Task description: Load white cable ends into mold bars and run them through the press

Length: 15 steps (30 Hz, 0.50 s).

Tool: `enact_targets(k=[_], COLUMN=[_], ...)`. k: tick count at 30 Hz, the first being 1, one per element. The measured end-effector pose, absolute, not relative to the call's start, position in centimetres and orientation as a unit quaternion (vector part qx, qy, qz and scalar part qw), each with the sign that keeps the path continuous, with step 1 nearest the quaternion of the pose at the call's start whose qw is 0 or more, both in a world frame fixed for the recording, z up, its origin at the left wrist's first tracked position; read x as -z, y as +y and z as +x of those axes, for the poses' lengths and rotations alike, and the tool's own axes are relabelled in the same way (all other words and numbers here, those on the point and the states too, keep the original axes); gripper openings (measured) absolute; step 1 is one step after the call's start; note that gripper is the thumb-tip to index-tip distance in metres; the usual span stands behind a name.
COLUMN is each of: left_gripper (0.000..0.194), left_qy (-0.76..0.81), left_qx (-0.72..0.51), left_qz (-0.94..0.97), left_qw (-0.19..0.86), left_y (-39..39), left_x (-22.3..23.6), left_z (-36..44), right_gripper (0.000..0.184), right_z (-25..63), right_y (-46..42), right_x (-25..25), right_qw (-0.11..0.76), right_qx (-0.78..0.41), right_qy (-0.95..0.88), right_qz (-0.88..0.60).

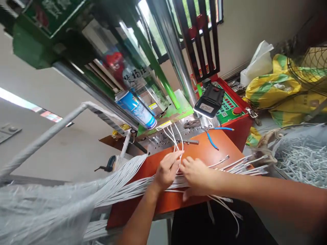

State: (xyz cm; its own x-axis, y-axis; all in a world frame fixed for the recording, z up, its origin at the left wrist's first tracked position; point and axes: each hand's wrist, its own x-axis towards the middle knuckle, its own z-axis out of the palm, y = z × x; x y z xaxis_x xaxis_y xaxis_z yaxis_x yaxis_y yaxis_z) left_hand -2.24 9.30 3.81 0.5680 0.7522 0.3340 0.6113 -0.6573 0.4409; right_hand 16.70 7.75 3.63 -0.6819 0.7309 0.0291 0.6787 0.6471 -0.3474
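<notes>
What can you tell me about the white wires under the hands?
The white wires are long and thin, like plastic-coated cable, gathered in a big flat bundle. They lie across an orange-red board, with clear plastic over them on the left. The left hand and right hand rest on them in the middle. A few loop up onto a drilled metal plate; others fan out rightward.

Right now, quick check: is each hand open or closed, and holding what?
Left hand: closed around a bundle of white wires.
Right hand: on the same bundle, fingers curved; cannot tell if gripping.
</notes>
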Motion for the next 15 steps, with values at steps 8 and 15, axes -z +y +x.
enact_targets(k=[8, 15], left_gripper=[0.023, 0.017], left_qy=[0.350, 0.458], left_qx=[0.010, -0.061], left_qz=[0.936, 0.863], left_qw=[-0.049, -0.205], left_y=[15.6, 13.2], left_x=[-4.4, -5.1], left_z=[-6.9, -21.5], right_gripper=[0.026, 0.020], right_z=[14.0, 14.6], right_y=[11.4, 13.6], right_x=[-2.9, -4.9], right_qw=[0.042, 0.097], right_qx=[-0.254, -0.381], right_qy=[-0.931, -0.880], right_qz=[-0.257, -0.265])
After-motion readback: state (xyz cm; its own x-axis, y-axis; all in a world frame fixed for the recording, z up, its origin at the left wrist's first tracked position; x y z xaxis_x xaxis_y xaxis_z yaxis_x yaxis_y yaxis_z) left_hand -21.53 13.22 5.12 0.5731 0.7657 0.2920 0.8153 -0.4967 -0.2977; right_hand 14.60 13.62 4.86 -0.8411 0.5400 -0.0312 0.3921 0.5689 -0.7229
